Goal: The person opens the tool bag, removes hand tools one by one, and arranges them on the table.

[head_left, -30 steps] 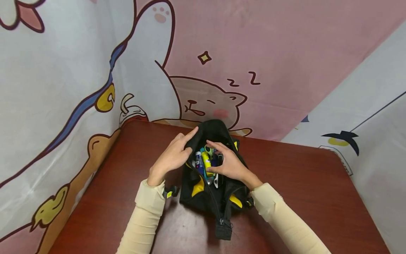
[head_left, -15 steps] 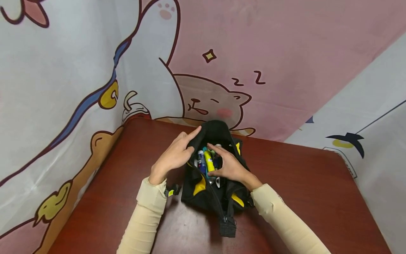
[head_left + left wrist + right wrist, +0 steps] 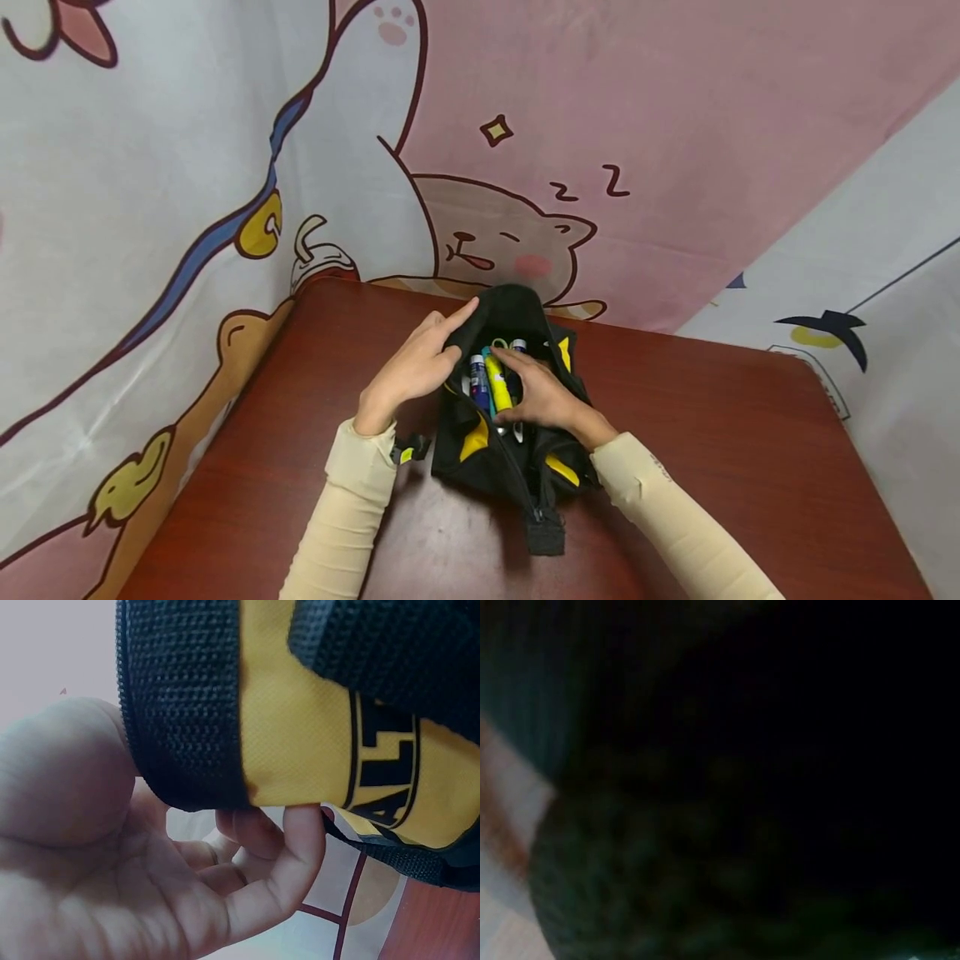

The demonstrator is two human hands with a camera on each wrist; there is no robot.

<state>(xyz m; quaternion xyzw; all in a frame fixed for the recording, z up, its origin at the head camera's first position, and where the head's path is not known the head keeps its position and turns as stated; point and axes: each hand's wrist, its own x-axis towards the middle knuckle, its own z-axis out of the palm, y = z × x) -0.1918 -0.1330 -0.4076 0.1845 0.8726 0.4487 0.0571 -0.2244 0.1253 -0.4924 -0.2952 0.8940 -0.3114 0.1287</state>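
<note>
A black bag with yellow panels stands unzipped on the table, its mouth facing up. My left hand grips its left rim, with the index finger stretched along the edge. In the left wrist view, the thumb lies on one side of the bag wall and the curled fingers on the other. Inside the bag, my right hand has its thumb and fingers curled about a yellow tube-shaped item. A blue glue stick with a white cap lies left of it. The right wrist view is too dark to read.
Other small things share the bag, including a white-capped tube behind the right hand. A strap with a buckle lies left of the bag, and a zip tab points toward me. The reddish-brown table meets a cartoon-printed cloth wall behind.
The right hand has come slightly toward me, uncovering a white cap behind it. My left hand keeps its hold on the rim. The whole head view has shifted a little.
</note>
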